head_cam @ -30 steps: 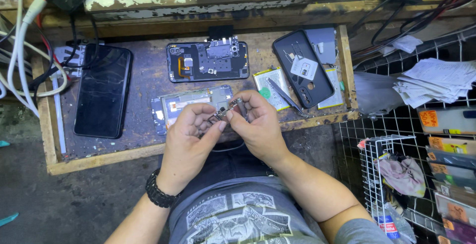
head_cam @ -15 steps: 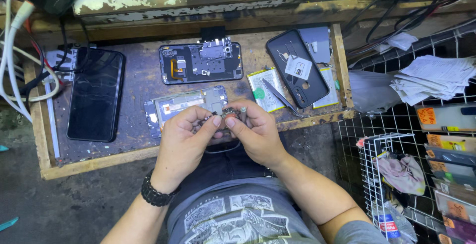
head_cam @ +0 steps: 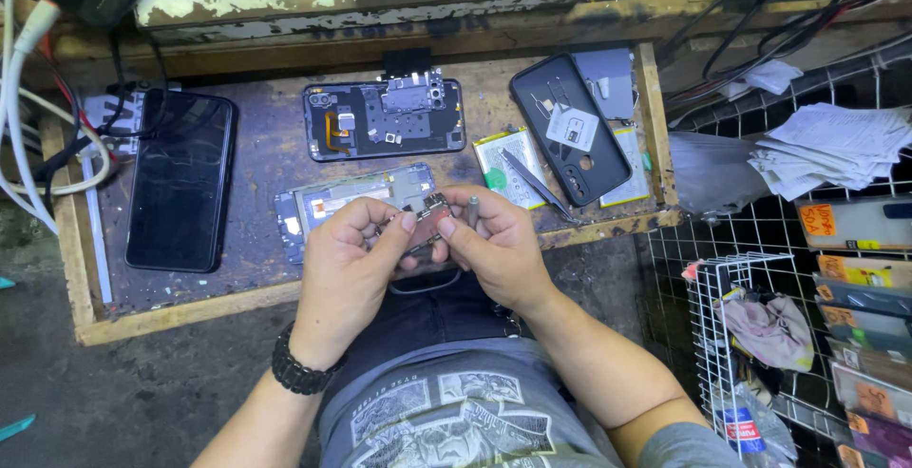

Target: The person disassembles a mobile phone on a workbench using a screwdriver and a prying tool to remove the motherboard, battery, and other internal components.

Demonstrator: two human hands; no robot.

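Between both hands, just above the front edge of the worktop [head_cam: 190, 311], a small metal phone part [head_cam: 425, 222] is pinched. Fingers of the left hand [head_cam: 347, 268] close on its left end, fingers of the right hand [head_cam: 499, 249] on its right end, so its long axis runs left to right, tilted slightly upward. The right hand also grips a slim screwdriver [head_cam: 472, 210], tip up. Behind lie a phone frame [head_cam: 351, 202], an opened phone [head_cam: 385, 118] and a black phone [head_cam: 180, 178].

Black phone screen [head_cam: 180, 181] left on tray; orange-labelled packets [head_cam: 836, 223] right.
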